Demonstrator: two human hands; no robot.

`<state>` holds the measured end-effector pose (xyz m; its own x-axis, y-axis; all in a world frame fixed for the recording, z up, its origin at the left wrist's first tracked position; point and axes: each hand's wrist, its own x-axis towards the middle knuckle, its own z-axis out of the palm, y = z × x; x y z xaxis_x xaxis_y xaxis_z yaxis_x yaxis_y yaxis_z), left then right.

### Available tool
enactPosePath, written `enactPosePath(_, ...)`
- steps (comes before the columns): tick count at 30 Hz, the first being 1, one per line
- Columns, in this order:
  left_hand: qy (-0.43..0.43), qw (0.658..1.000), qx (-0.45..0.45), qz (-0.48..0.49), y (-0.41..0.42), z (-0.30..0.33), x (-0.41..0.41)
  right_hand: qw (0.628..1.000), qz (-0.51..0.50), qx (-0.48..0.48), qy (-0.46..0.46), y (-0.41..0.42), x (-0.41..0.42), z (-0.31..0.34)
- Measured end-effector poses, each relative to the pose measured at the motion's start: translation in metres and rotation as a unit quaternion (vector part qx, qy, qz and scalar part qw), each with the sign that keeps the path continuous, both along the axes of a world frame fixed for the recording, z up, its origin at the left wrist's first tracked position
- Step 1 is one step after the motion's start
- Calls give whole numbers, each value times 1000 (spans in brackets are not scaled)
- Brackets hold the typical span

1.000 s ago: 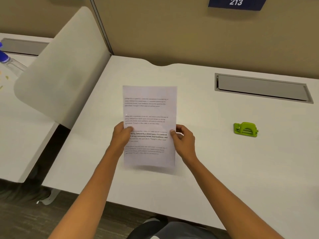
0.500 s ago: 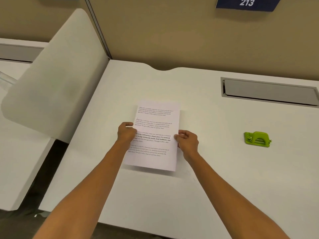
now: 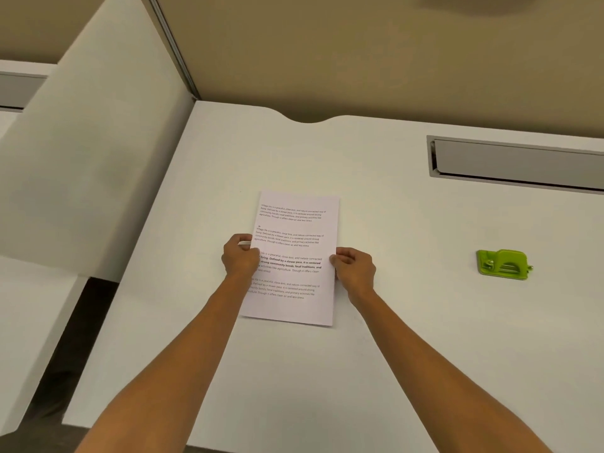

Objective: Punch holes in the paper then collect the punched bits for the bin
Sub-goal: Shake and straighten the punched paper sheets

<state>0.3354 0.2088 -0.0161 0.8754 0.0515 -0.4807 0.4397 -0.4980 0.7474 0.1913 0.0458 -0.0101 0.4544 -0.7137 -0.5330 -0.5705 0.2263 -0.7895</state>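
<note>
With the left hand (image 3: 241, 256) and right hand (image 3: 354, 268) each pinching a side edge of the paper (image 3: 294, 256) lying mid-desk (image 3: 425, 338), and the green punch (image 3: 503, 265) well apart toward the right edge, a one-handed reach could skew or crease the sheet.

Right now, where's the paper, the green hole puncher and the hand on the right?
paper (image 3: 299, 220), head view, printed upper part of the sheet.
green hole puncher (image 3: 503, 263), head view, top of its body.
right hand (image 3: 354, 268), head view, back of the hand.
</note>
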Motion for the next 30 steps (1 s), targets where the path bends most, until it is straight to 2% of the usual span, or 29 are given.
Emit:
enactPosePath(12,-57,996,60,-39,-1,-1,-1,999,32,-34,26,3,2,6)
enactPosePath(19,-49,995,68,-51,-1,4,-6,990,90,-81,71,-1,2,13)
enactPosePath(26,-41,995,82,-42,-1,12,-11,984,128,-72,105,-13,-3,18)
enactPosePath(30,-60,995,73,-25,3,20,-18,988,119,-46,82,-30,-26,22)
